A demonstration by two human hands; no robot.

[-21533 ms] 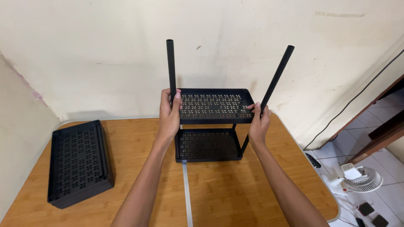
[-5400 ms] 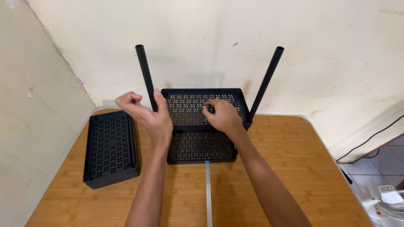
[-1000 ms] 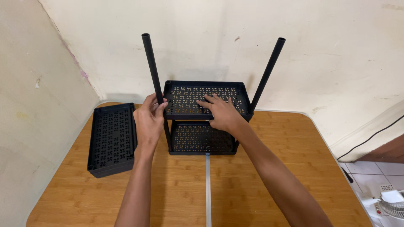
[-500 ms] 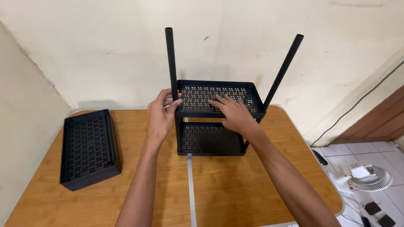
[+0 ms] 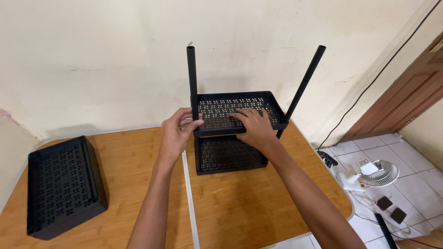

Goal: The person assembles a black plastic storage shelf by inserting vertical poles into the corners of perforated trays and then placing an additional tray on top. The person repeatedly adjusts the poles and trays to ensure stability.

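Table of orange-brown wood fills the lower view, with a pale seam strip running from 12 to 6 o'clock down its middle. At 12 o'clock from me stands the black rack, two perforated trays one above the other, set close to the cream wall. Its lower tray rests on the table; its upper tray sits above it on corner posts. Two black tubes rise past the upper tray: the left tube stands almost upright at the near left corner, and the right tube leans toward 1 o'clock from the right corner. At 9 o'clock, well apart from the rack, a stack of spare black trays lies flat near the table's edge. Off the table at 3 o'clock, on the white floor tiles, a small white fan lies among cables. My left hand is curled around the left tube, just where it meets the upper tray's corner, thumb tip against the rim. My right hand lies flat with fingers spread, palm down on the perforated floor of the upper tray, gripping nothing.
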